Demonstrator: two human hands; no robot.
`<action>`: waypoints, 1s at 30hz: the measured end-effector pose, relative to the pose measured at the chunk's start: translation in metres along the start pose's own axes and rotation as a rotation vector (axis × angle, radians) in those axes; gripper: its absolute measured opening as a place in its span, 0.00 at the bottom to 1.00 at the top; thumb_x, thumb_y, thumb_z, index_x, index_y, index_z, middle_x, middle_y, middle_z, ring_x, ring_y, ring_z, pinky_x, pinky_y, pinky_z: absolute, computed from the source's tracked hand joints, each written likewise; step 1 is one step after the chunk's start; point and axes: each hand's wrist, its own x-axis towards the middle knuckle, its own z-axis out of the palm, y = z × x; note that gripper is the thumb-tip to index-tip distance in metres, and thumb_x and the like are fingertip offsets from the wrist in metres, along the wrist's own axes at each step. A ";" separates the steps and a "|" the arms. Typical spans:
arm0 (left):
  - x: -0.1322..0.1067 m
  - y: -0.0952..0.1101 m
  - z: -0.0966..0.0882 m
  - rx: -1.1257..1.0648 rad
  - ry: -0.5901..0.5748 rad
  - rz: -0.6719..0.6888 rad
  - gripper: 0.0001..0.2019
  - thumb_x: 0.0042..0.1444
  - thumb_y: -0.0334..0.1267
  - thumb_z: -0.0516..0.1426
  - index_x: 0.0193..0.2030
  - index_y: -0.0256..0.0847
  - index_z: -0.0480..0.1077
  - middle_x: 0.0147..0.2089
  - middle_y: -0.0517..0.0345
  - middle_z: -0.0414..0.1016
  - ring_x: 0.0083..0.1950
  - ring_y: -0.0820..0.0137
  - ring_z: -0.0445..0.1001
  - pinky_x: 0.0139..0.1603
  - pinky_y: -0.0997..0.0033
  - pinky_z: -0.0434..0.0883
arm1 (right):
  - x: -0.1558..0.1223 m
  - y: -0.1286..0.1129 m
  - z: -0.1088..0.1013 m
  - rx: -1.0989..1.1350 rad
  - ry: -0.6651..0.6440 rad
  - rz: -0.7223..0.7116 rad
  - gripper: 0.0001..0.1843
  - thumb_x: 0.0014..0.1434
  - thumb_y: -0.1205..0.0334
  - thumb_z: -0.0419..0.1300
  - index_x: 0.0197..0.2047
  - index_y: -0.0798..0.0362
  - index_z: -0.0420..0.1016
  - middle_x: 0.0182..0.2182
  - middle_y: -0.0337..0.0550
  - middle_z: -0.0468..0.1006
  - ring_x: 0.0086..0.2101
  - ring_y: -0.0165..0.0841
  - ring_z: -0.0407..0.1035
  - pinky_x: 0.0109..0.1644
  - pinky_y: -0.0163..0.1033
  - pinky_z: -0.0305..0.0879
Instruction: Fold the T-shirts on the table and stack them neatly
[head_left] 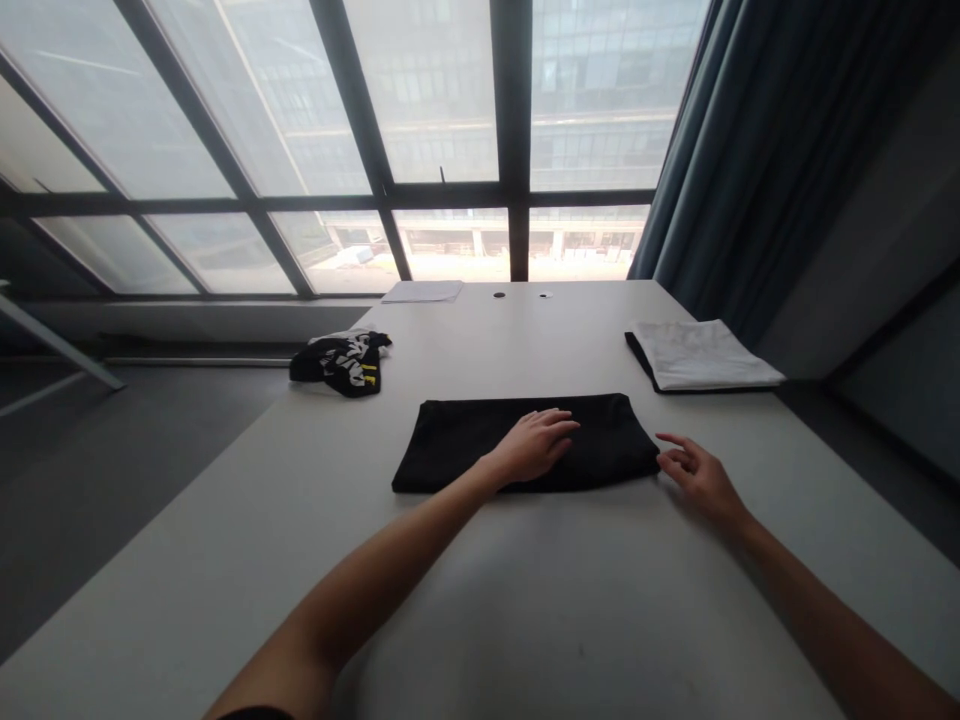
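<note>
A folded black cloth garment (465, 440) lies as a wide, flat rectangle across the table in front of me. My left hand (532, 442) rests palm down on its middle, fingers stretched out and lightly bent. At the garment's right edge is my right hand (701, 480), thumb and curled fingers closed at the near corner while the index finger points out above. How much fabric is between those fingertips is hard to see.
The white table (525, 600) reaches toward the windows. A crumpled black garment with white and yellow print (341, 362) hangs near the left edge. A folded white cloth (697, 355) lies on black fabric at right. White paper (422, 291) sits at the far edge.
</note>
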 end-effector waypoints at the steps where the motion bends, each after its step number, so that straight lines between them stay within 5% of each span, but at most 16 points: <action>1: 0.004 0.005 0.011 0.003 -0.042 -0.004 0.22 0.71 0.48 0.46 0.68 0.53 0.63 0.73 0.57 0.60 0.74 0.60 0.55 0.73 0.49 0.54 | -0.002 0.000 0.001 -0.022 0.003 0.002 0.30 0.56 0.46 0.62 0.57 0.55 0.72 0.28 0.39 0.79 0.25 0.31 0.68 0.32 0.36 0.65; 4: 0.008 0.006 0.038 0.046 -0.126 -0.047 0.25 0.72 0.53 0.43 0.72 0.55 0.57 0.77 0.56 0.51 0.77 0.56 0.47 0.73 0.38 0.48 | -0.006 0.005 0.006 -0.060 0.020 0.009 0.28 0.57 0.49 0.61 0.56 0.56 0.72 0.25 0.35 0.75 0.23 0.30 0.65 0.31 0.37 0.63; 7: 0.005 0.001 0.050 0.091 -0.115 -0.058 0.26 0.72 0.55 0.41 0.73 0.56 0.55 0.77 0.57 0.48 0.78 0.56 0.44 0.73 0.38 0.45 | -0.007 0.010 0.008 -0.124 -0.029 0.010 0.26 0.56 0.55 0.58 0.56 0.57 0.71 0.25 0.36 0.74 0.27 0.33 0.69 0.36 0.38 0.67; 13: 0.002 0.002 0.051 0.114 -0.091 -0.053 0.27 0.72 0.56 0.40 0.73 0.57 0.54 0.78 0.58 0.47 0.78 0.57 0.44 0.74 0.40 0.45 | 0.005 -0.022 0.031 -0.568 0.258 -0.178 0.24 0.60 0.61 0.50 0.57 0.56 0.73 0.48 0.55 0.78 0.49 0.46 0.70 0.57 0.50 0.65; 17: 0.002 0.002 0.052 0.115 -0.073 -0.052 0.26 0.72 0.55 0.41 0.73 0.57 0.55 0.77 0.58 0.48 0.77 0.57 0.45 0.74 0.41 0.45 | 0.021 -0.050 0.078 -0.649 0.088 -0.324 0.28 0.66 0.62 0.45 0.66 0.56 0.66 0.64 0.54 0.69 0.63 0.44 0.60 0.67 0.50 0.55; 20: 0.002 0.002 0.054 0.116 -0.062 -0.057 0.28 0.71 0.55 0.42 0.75 0.54 0.52 0.77 0.58 0.49 0.77 0.59 0.45 0.75 0.44 0.45 | 0.028 -0.043 0.104 -0.778 -0.087 -0.320 0.30 0.69 0.59 0.42 0.71 0.59 0.58 0.71 0.53 0.57 0.70 0.44 0.47 0.72 0.54 0.43; 25: 0.002 0.001 0.057 0.134 -0.055 -0.053 0.32 0.71 0.57 0.40 0.76 0.46 0.47 0.77 0.56 0.48 0.78 0.60 0.44 0.75 0.46 0.45 | 0.031 -0.018 0.106 -0.871 -0.193 -0.218 0.35 0.71 0.49 0.41 0.73 0.61 0.53 0.73 0.55 0.50 0.71 0.44 0.43 0.73 0.55 0.40; 30: 0.002 0.001 0.059 0.125 -0.060 -0.056 0.32 0.71 0.56 0.41 0.76 0.46 0.47 0.77 0.55 0.48 0.78 0.59 0.44 0.75 0.45 0.43 | 0.058 -0.035 0.107 -0.861 -0.094 -0.232 0.33 0.71 0.54 0.38 0.73 0.64 0.53 0.73 0.56 0.50 0.72 0.43 0.42 0.72 0.53 0.41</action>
